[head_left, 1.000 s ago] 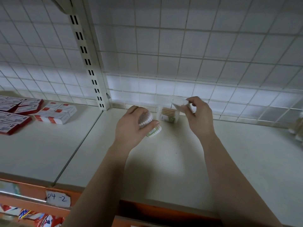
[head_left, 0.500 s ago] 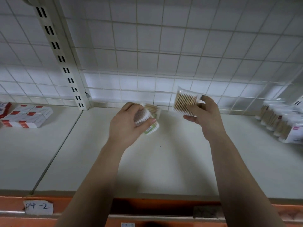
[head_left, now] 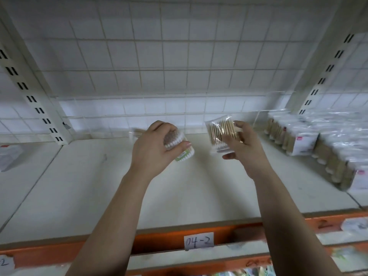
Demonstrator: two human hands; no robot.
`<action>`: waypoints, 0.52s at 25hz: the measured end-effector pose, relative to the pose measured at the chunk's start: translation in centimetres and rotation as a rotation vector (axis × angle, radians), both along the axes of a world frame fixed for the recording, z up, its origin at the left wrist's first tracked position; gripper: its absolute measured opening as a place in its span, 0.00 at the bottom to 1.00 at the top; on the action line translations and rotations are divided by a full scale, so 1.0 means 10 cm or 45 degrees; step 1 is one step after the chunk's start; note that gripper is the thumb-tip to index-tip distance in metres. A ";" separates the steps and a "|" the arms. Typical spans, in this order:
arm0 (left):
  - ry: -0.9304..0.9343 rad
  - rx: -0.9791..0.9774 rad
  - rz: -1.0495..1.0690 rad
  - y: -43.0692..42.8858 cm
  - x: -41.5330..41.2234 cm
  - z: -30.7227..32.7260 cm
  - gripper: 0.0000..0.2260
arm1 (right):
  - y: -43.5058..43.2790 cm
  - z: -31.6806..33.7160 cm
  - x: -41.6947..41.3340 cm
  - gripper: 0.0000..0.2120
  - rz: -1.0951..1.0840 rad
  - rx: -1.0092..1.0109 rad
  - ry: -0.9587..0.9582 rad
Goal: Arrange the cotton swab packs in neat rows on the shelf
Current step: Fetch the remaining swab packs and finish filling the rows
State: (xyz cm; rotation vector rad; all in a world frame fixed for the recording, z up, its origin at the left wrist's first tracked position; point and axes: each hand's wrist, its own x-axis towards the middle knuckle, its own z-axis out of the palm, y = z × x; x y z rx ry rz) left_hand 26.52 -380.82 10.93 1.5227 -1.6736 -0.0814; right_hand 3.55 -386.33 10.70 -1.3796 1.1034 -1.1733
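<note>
While the shelf (head_left: 199,186) carries rows of packs (head_left: 318,148) at its right end, both hands hover over its middle — the left hand (head_left: 153,154) grips a round pack (head_left: 175,140), the right hand (head_left: 246,151) pinches a flat pack (head_left: 220,130).

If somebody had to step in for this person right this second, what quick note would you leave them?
Left hand: grips a white-tipped swab pack in the air above the shelf.
Right hand: holds a clear swab pack, also off the shelf.
Done: rows of packs already sit at the shelf's right end.
A blurred pack shows behind the left hand, near the back; I cannot tell how it sits.
Left: set both held packs down in line with the rows, then straighten any strays.
</note>
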 end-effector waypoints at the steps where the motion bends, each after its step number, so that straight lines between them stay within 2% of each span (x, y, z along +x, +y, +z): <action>1: 0.004 -0.001 -0.014 -0.03 -0.16 0.01 0.21 | 0.00 0.01 -0.16 0.15 -0.002 -0.027 0.006; 7: -0.017 0.062 -0.053 -0.10 -1.16 0.00 0.19 | 0.04 0.11 -1.13 0.07 0.016 -0.109 0.142; 10: -0.007 0.081 -0.041 -0.09 -1.62 0.01 0.19 | -0.01 0.17 -1.62 0.20 0.155 -0.036 0.253; 13: 0.003 0.089 -0.016 -0.07 -1.93 0.02 0.20 | -0.05 0.23 -1.94 0.26 0.214 -0.038 0.394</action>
